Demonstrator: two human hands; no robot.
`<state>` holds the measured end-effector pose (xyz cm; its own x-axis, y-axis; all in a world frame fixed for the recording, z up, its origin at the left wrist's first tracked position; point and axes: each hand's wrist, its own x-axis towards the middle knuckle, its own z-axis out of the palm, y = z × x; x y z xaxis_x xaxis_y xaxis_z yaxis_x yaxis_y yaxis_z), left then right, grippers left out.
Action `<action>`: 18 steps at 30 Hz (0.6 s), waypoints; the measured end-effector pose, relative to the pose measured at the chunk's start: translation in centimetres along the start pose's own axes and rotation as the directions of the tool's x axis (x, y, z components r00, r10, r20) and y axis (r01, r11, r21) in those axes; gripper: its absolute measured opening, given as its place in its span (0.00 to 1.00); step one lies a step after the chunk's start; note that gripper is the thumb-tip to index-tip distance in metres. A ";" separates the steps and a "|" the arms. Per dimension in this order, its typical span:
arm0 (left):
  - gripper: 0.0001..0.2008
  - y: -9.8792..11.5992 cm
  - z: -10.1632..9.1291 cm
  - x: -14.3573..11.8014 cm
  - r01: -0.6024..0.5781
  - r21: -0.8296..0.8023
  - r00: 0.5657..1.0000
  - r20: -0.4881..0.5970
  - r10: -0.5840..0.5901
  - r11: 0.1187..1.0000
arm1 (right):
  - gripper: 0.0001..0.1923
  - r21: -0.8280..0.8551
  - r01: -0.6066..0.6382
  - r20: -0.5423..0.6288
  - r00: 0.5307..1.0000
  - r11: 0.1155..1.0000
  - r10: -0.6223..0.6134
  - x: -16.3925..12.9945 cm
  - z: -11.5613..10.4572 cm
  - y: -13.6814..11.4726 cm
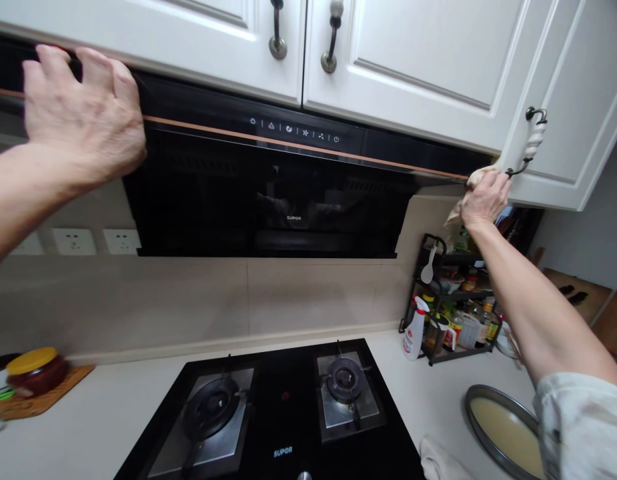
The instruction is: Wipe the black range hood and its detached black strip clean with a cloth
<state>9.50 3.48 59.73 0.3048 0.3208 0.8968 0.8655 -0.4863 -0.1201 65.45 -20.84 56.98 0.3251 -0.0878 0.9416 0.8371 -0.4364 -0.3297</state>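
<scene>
A black range hood (268, 193) with a copper-coloured strip and a row of touch icons runs across the wall below white cabinets. My left hand (85, 110) rests on the hood's upper left part, its fingers apart and their tips against the top edge under the cabinet. Out to the right, my right hand (485, 197) is closed on a pale beige cloth (454, 215) at the right end of the hood's front strip. Part of the cloth bunches above the fingers and a corner hangs below them; its middle is hidden by the hand.
Below lies a black gas hob (283, 413) with two burners. A white spray bottle (414, 330) stands beside a black rack (431, 360) of bottles. On the counter are a round pan (481, 427), another cloth (441, 460) and a yellow-lidded jar (35, 370). Cabinet handles (329, 40) jut out above.
</scene>
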 end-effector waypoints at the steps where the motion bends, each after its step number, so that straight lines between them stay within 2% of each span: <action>1: 0.36 -0.3 0.3 0.1 -0.009 -0.049 0.999 -0.036 0.007 0.999 | 0.19 0.004 -0.022 -0.021 1.000 1.000 0.022 -0.2 0.3 -0.3; 4: 0.37 -1.2 1.2 0.4 -0.025 -0.159 0.996 -0.093 0.010 0.987 | 0.17 0.003 -0.036 -0.083 0.996 0.999 0.036 -0.8 1.1 -1.1; 7: 0.40 -1.8 1.8 0.8 -0.025 -0.192 0.994 -0.108 0.005 0.981 | 0.16 -0.052 0.060 -0.094 0.993 0.997 -0.064 -1.2 1.6 -1.7; 11: 0.42 -2.0 2.3 1.1 -0.053 -0.192 0.988 -0.152 0.024 0.980 | 0.22 -0.248 0.174 -0.129 0.969 0.953 -0.210 -1.7 2.1 -3.1; 15: 0.40 -2.0 2.5 1.1 -0.068 -0.171 0.983 -0.182 0.037 0.983 | 0.23 -0.346 0.322 -0.149 0.909 0.882 -0.390 -3.1 2.7 -6.2; 18: 0.40 -1.9 2.3 1.1 -0.052 -0.156 0.988 -0.154 0.028 0.986 | 0.24 -0.350 0.405 -0.127 0.873 0.845 -0.471 -4.4 3.0 -9.5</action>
<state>9.07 6.64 59.92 0.2638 0.1779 0.9480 0.7758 -0.6232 -0.0990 57.43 -13.60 55.72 -0.1663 0.0151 0.9860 0.6847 -0.7178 0.1264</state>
